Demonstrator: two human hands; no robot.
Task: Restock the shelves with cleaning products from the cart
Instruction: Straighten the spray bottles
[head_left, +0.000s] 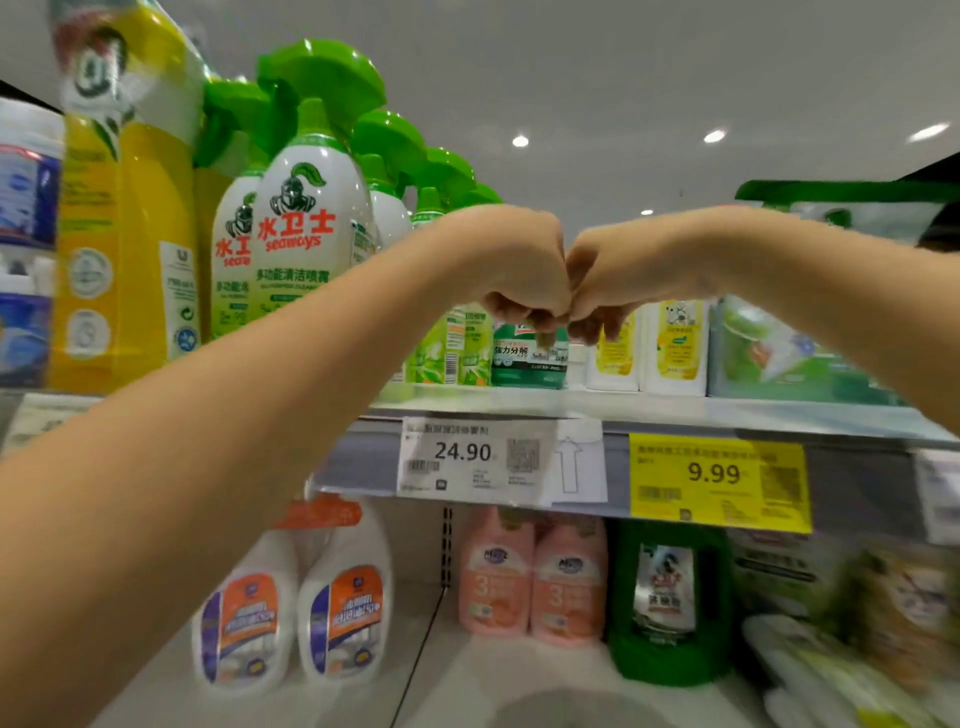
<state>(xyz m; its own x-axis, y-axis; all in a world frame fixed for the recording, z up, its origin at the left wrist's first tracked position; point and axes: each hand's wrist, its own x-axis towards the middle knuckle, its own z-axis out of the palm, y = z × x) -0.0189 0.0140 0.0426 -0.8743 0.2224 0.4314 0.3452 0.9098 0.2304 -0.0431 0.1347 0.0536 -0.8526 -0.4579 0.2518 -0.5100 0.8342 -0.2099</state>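
Smooth grey shelf (675, 410) behind curled left hand (519, 270) touching right hand (610, 280).

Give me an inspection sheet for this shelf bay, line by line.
Surface: upper shelf, stocked along its front; lower shelf below.
Job's things: green-capped spray bottles and yellow bottle at left; white sprayers, pink bottles, green bottle below. Cart not in view.
Clutter: blurred packets at lower right.
Grippers: left hand and right hand knuckle to knuckle before the upper shelf, fingers curled; any hold unclear.
Cables: nothing seen.
Surroundings: 24.90 price tag, yellow 9.99 tag, ceiling lights.
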